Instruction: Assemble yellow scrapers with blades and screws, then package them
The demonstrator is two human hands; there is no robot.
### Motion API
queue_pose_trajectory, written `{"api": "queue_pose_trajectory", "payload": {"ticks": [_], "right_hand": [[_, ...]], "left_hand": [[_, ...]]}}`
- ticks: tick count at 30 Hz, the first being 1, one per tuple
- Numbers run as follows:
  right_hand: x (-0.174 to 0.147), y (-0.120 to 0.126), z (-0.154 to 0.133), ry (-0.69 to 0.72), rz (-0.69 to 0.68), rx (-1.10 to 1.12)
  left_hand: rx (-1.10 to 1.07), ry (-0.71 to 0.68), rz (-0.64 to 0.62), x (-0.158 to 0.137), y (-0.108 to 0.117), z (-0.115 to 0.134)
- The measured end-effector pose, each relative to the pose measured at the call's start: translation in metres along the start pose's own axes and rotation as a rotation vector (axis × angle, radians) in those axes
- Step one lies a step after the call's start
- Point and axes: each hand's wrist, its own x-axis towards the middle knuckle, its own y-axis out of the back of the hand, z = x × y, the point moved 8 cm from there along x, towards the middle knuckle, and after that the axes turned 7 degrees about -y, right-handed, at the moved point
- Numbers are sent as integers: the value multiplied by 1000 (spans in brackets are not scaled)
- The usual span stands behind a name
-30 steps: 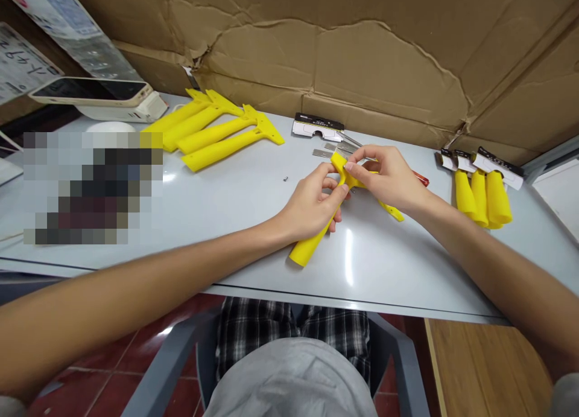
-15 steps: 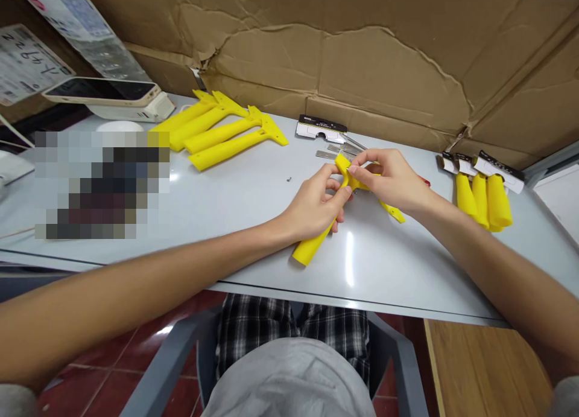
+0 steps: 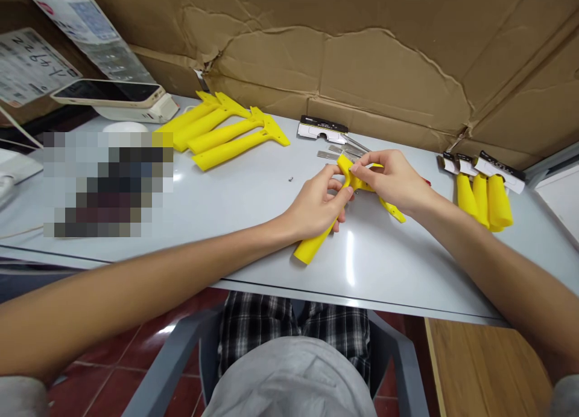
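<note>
My left hand (image 3: pixel 319 204) is closed around a yellow plastic scraper handle (image 3: pixel 312 246), its head tilted up and away from me. The fingers of my right hand (image 3: pixel 382 177) are pinched at that head, on what looks like a small screw, mostly hidden by the fingertips. Below my right hand a second yellow piece (image 3: pixel 392 210) lies on the table, partly covered. A loose screw (image 3: pixel 291 178) lies left of my hands. Just beyond them are flat metal blades (image 3: pixel 329 155) and a thin metal shaft (image 3: pixel 356 142), partly hidden behind my right hand.
Several yellow handles (image 3: pixel 230 144) lie at the back left. Black-and-white blade covers (image 3: pixel 322 128) sit by the cardboard wall (image 3: pixel 389 73). On the right stand yellow scrapers with covered heads (image 3: pixel 499 201). A phone (image 3: pixel 111 92) rests on a white box at the left.
The view has shifted very slightly. Both hands stay at the handle's head, and a dark speck now shows at my right fingertips.
</note>
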Motion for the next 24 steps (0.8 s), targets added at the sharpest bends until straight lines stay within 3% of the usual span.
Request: {"api": "queue_pose_trajectory", "payload": {"ticks": [4,9,15,20,22,24], "right_hand": [[0,-2,1,-2,-9,0],[5,6,-4,96,36,83],[12,68,-1,241,381,-140],[11,116,39,181,617,-467],[11,122,58,146,602,-553],[13,120,70,153,496,-602]], "left_hand": [[-5,-3,0,1,0,1],[-60,14,2,1,-1,3],[-109,10,1,2,1,0],[-118,13,3,2,1,1],[-123,14,5,1,1,1],[-129,10,7,1,1,2]]}}
